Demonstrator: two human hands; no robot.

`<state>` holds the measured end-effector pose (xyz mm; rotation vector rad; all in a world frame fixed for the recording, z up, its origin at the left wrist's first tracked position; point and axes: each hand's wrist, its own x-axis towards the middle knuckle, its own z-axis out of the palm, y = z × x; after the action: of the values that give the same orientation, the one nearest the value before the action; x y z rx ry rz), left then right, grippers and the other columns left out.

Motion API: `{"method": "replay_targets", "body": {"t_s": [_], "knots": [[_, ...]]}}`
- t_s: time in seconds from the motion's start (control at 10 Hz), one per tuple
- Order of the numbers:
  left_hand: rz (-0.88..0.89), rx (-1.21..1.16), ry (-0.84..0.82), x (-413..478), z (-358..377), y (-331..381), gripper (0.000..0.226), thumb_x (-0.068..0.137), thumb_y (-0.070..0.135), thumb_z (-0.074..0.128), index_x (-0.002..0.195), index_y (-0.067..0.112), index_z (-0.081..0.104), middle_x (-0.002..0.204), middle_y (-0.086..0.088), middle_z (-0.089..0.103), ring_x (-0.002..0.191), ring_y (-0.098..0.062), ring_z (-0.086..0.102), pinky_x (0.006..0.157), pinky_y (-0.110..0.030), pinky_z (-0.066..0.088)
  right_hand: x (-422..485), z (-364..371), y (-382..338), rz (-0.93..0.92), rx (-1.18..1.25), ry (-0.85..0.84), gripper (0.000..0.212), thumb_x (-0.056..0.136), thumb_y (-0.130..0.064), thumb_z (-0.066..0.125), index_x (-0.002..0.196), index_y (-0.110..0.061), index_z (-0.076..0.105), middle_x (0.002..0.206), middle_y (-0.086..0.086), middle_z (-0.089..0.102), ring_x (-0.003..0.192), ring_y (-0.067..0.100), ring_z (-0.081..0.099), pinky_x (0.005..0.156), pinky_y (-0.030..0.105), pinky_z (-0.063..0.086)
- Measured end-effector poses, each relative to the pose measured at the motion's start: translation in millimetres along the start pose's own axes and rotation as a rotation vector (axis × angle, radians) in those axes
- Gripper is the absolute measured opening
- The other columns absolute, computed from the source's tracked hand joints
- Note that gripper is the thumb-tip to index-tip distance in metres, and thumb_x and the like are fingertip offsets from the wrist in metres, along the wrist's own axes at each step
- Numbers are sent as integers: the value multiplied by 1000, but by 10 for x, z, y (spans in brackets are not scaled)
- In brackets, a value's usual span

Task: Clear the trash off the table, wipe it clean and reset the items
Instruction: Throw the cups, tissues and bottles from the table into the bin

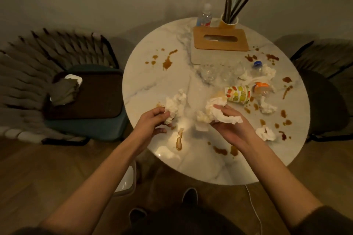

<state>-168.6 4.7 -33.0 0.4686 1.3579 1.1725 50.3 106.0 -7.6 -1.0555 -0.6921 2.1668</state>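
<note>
Trash near edge: both forearms reach in from below, bare, converging over the tabletop (200,162). Left hand (152,120) knuckles up, fingers curled, pinching a crumpled tissue (172,108) just above the marble. Right hand (229,126) turned partly palm-up, fingers bent round a stained tissue wad (215,109), one loose corner trailing to the right. Brown spill (179,139) lies between the hands, a long streak running near to far. More loose tissues (265,133) near the right rim.

Mid-table: paper cup (238,94) on its side, long axis left to right; which end is the mouth, cannot tell. Orange-capped bottle (262,88) lies just beside it, also tipped. Blue-capped bottle (257,66) beyond, among tissues. Clear glasses (208,74) left of those.

Far side: tissue box (219,41), cup of straws (229,22) and upright water bottle (205,17) behind it.
</note>
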Motion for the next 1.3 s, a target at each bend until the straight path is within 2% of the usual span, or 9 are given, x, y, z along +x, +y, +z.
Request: {"method": "replay_targets", "body": {"t_s": [0.1, 0.3, 0.4, 0.5, 0.6, 0.8, 0.9, 1.2, 1.3], "knots": [[3, 28, -6, -231, -336, -57, 13, 92, 9, 58, 104, 4, 62, 81, -2, 64, 68, -11, 63, 57, -19, 50, -5, 209, 284, 19, -37, -19, 7, 72, -11, 69, 78, -13, 73, 80, 7, 63, 74, 18, 59, 77, 32, 46], [7, 47, 39, -738, -1220, -254, 7, 91, 7, 56, 93, 5, 62, 75, 0, 64, 65, -10, 63, 59, -20, 50, -72, 787, 1047, 130, -209, -143, 63, 43, -25, 95, 95, -1, 68, 90, 9, 70, 83, 20, 68, 75, 27, 56], [-32, 98, 137, -995, -1683, -480, 10, 94, 10, 54, 93, 4, 62, 80, -6, 60, 69, -13, 61, 65, -22, 51, -105, 1160, 1522, 223, -387, -139, 27, 74, -14, 76, 98, -8, 65, 88, -3, 73, 80, 6, 70, 72, 20, 57], [-85, 127, 232, -1143, -2061, -801, 11, 95, 9, 53, 91, 6, 63, 77, 0, 65, 67, -9, 62, 62, -21, 50, 54, 1233, 2172, 347, -440, -134, 15, 89, -2, 61, 103, -7, 66, 93, 4, 71, 84, 15, 69, 75, 27, 58], [-150, 138, 296, -1143, -2338, -1187, 9, 93, 8, 55, 94, 7, 64, 79, 0, 67, 62, -6, 63, 59, -21, 48, 198, 1231, 2668, 384, -631, -91, 28, 87, -3, 66, 115, -5, 64, 99, 5, 69, 89, 17, 67, 67, 24, 56], [-279, 270, 364, -737, -2868, -2203, 10, 91, 9, 62, 101, 7, 62, 84, -7, 63, 61, -11, 58, 49, -15, 42, 879, 804, 3946, 407, -985, -89, 21, 87, -11, 68, 109, -9, 68, 93, 0, 70, 90, 20, 67, 71, 25, 50], [-304, 300, 402, -464, -3118, -2741, 15, 90, 9, 63, 104, 4, 63, 91, -14, 64, 61, -11, 59, 56, -21, 44, 1310, 487, 4581, 404, -1122, -100, 20, 87, -15, 69, 107, -11, 70, 94, 1, 70, 90, 19, 65, 72, 26, 49], [-211, 544, 349, -213, -3331, -3805, 3, 89, 24, 66, 87, 26, 64, 82, 7, 66, 74, -8, 61, 63, -18, 47, 2110, -206, 6013, 474, -1337, -6, 35, 84, -23, 73, 116, -8, 69, 112, 11, 70, 105, 28, 65, 92, 38, 53], [-225, 530, 338, -208, -3299, -3965, 4, 90, 24, 64, 93, 22, 66, 84, 5, 67, 80, -13, 61, 63, -14, 45, 2150, -185, 6187, 461, -1378, 12, 32, 92, -20, 63, 121, -7, 66, 121, 14, 67, 111, 29, 62, 88, 30, 47]]}}
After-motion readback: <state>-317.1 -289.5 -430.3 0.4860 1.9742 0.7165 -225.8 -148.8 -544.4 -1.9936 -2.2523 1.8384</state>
